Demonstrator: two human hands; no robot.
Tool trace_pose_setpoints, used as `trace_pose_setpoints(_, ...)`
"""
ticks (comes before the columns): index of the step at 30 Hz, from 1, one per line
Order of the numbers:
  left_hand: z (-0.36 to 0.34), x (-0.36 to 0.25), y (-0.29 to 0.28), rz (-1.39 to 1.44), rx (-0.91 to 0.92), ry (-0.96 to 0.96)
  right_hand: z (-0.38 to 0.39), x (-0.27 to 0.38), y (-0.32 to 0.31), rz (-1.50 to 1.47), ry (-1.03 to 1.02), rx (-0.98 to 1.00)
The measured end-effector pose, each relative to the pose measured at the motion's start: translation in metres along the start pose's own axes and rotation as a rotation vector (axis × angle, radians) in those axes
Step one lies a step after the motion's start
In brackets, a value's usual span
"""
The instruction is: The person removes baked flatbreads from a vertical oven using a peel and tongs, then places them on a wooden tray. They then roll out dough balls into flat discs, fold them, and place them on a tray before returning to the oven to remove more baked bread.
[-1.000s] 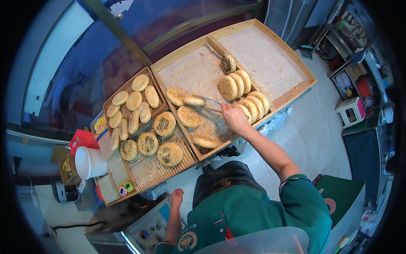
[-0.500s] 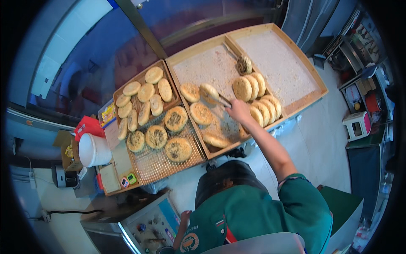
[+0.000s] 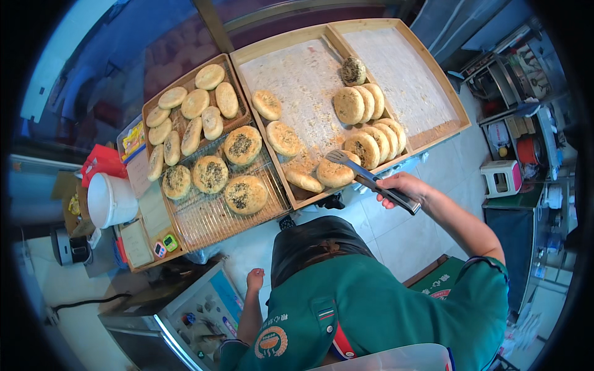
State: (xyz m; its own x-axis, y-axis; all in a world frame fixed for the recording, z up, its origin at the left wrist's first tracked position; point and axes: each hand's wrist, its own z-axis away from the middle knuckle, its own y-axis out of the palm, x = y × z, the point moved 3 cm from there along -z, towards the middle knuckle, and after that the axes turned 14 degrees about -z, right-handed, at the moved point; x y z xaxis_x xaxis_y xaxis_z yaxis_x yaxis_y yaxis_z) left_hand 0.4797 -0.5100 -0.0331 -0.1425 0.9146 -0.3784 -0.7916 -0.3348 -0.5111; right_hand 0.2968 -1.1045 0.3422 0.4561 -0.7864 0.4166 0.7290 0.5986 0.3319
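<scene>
My right hand is closed around the dark handles of metal tongs, just past the front edge of the wooden tray. The tongs' slotted tip lies over a round flatbread at that edge; the other jaw is hidden. Left of it a flatbread leans on the tray's front wall, with two more behind. To the right, several flatbreads stand on edge in rows, and a dark-topped one sits behind them. My left hand hangs low beside my body, fingers curled, apparently holding nothing.
Left of the tray, a wire rack carries seeded flatbreads; a wicker basket behind it holds oval ones. A white bucket and two small timers are farther left. A white stool and shelving stand at right.
My right hand has drawn the tongs back toward me. The flatbread at their tip has gone from mid-tray to the front edge. My left hand shows farther from my body. The view has shifted.
</scene>
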Motion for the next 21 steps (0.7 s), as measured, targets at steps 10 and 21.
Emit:
trace_pose_setpoints(10,-0.007,-0.021,-0.025,-0.341,-0.110,0.108,0.056,-0.063,0.005,0.364,-0.007,0.107)
trace_pose_setpoints(21,-0.004,-0.015,-0.057,-0.285,-0.193,0.205,-0.160,-0.139,0.355,1.093,-1.287,0.348)
